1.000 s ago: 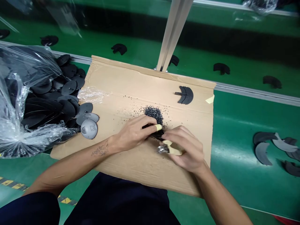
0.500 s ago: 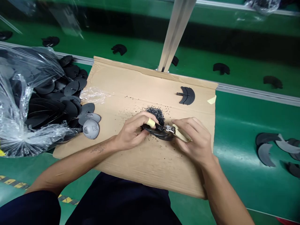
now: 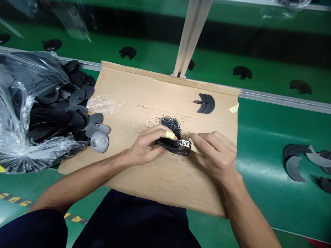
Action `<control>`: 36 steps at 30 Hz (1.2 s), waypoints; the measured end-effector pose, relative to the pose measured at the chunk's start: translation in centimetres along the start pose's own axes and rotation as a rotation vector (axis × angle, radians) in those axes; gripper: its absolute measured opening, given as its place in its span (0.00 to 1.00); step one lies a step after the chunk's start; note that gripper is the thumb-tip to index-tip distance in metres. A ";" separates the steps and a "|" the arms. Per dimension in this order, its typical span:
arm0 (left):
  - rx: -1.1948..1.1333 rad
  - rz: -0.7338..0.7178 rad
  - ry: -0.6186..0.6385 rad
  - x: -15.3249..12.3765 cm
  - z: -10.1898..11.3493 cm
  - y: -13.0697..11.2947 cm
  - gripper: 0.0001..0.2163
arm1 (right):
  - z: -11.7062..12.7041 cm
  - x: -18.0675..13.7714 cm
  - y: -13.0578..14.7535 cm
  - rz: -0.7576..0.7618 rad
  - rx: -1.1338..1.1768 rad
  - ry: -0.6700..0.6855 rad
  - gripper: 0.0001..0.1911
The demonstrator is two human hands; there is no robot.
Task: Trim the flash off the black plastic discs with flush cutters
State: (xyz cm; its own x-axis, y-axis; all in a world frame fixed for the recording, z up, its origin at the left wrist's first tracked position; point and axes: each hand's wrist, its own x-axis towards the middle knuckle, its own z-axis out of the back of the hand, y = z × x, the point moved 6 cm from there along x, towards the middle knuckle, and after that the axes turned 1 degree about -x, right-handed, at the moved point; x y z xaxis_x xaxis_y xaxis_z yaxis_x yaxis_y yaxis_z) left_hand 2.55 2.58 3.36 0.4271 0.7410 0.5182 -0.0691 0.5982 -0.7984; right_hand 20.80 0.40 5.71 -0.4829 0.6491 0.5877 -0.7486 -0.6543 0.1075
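Observation:
My left hand [image 3: 148,144], with yellow tape round a finger, is closed on the left end of a black curved plastic part [image 3: 176,148]. My right hand [image 3: 216,151] is wrapped round the pale handles of a pair of cutting pliers [image 3: 184,143]. The pliers' metal jaws point left and meet the upper side of the part; the exact spot they touch is partly hidden. Just beyond the part lies a heap of small black plastic clippings [image 3: 170,124]. All this is over a cardboard sheet [image 3: 155,182].
A similar crescent-shaped black part [image 3: 207,103] lies at the sheet's upper right. To the left, black discs [image 3: 77,97] spill from a clear plastic bag [image 3: 33,137]. More curved parts [image 3: 294,168] rest on the green table at right. A metal post [image 3: 191,39] rises behind the sheet.
My right hand's fingers have closed further round the pliers' handles. The pliers' jaws have tilted and shifted slightly left against the part. My left hand still holds the part in nearly the same place.

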 end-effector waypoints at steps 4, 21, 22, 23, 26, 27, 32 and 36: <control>-0.051 0.029 -0.006 -0.1 -0.1 0.2 0.13 | 0.0 -0.3 0.0 -0.005 -0.006 -0.037 0.11; -0.116 0.035 -0.016 -0.3 -0.3 0.4 0.09 | 0.6 0.1 0.8 0.024 -0.138 -0.050 0.09; -0.119 0.034 -0.014 -0.3 -0.4 0.4 0.08 | 0.6 0.1 0.8 0.022 -0.139 -0.047 0.08; -0.122 0.035 -0.010 -0.3 -0.4 0.4 0.08 | 0.6 0.0 0.8 0.018 -0.132 -0.041 0.08; -0.134 0.043 0.005 -0.4 -0.5 0.4 0.09 | 0.4 -0.2 0.6 -0.011 -0.062 -0.013 0.06; -0.132 0.044 0.005 -0.4 -0.5 0.4 0.09 | 0.3 -0.2 0.6 -0.025 -0.031 -0.001 0.05; -0.113 0.078 0.029 -0.4 -0.6 0.4 0.09 | 0.1 -0.2 -0.1 -0.089 -0.030 0.027 0.05; -0.037 0.020 0.071 -0.3 -0.7 0.1 0.12 | -0.4 -0.1 -0.4 -0.072 -0.081 0.083 0.06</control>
State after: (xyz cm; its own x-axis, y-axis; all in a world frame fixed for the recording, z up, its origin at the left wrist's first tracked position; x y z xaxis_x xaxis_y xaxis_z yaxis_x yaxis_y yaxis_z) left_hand 3.08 2.17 2.90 0.4886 0.7287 0.4799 -0.0453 0.5704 -0.8201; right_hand 20.92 0.74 5.34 -0.4605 0.7253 0.5118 -0.8153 -0.5736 0.0793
